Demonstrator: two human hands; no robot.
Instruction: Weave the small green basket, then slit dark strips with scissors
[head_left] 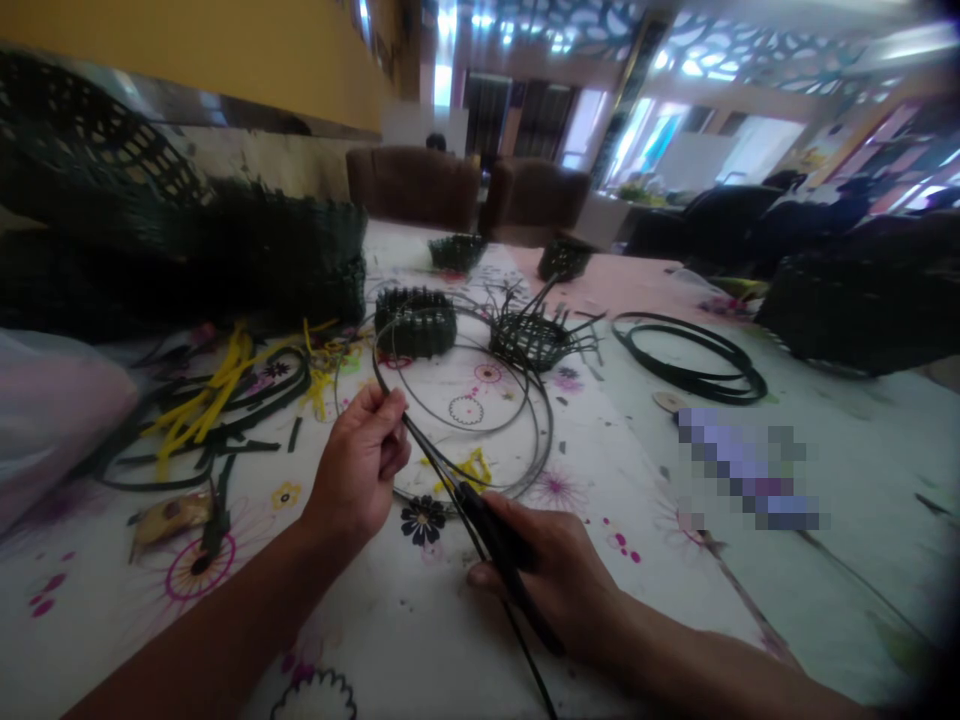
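My left hand (358,465) is closed in a pinch on a thin dark strip (531,660), which bends up from the fingers into a loop and also runs down toward the table's front edge. In my right hand (566,570) is a pair of scissors (499,540) with black handles, its blades pointing up and left alongside the strip. Whether the blades touch the strip I cannot tell. Beyond my hands lies a loose coil of thin strip (546,440), near a small woven dark green basket (416,325) and a half-woven piece (529,340) with strip ends sticking out.
A floral cloth (600,620) covers the table. Yellow strips (206,400) and dark offcuts lie left, beside a plastic bag (52,420). Large woven baskets (285,250) stand back left. A coiled dark strip (690,360) and a blurred-out item (742,470) lie right.
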